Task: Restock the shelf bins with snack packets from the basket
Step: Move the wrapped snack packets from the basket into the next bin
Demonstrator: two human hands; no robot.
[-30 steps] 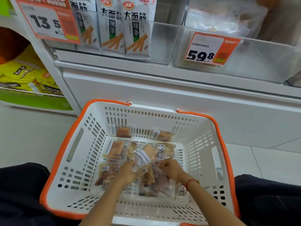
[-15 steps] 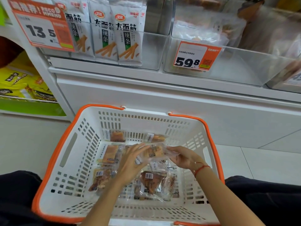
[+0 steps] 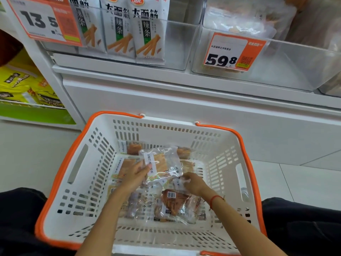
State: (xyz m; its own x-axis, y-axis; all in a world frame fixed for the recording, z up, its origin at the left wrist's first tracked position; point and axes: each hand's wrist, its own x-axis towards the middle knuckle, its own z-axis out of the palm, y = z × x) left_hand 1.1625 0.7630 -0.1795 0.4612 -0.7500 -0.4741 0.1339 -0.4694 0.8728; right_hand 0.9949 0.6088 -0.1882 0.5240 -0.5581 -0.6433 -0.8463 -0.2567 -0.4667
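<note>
A white basket point(image 3: 77, 182) with an orange rim sits on the floor below the shelf. Several clear snack packets lie on its bottom. My left hand point(image 3: 135, 177) holds one clear snack packet point(image 3: 162, 163) lifted above the others, thumb on its left edge. My right hand point(image 3: 193, 182) reaches down into the pile and pinches another small packet point(image 3: 180, 183) just right of the lifted one. A packet with a barcode point(image 3: 173, 202) lies face down below my right hand. Above right, a clear shelf bin point(image 3: 286, 65) carries a 59.8 price tag point(image 3: 233, 52).
A second clear bin point(image 3: 177, 45) to the left holds white packets point(image 3: 147, 34) with green labels, beside a 13.5 price tag point(image 3: 44, 21). Yellow bags point(image 3: 22, 84) fill a lower shelf at far left. My dark trouser knees flank the basket on the tiled floor point(image 3: 304, 182).
My left hand has raised one packet off the pile and turned it label-up. My right hand let go of that packet and dropped onto another one in the basket.
</note>
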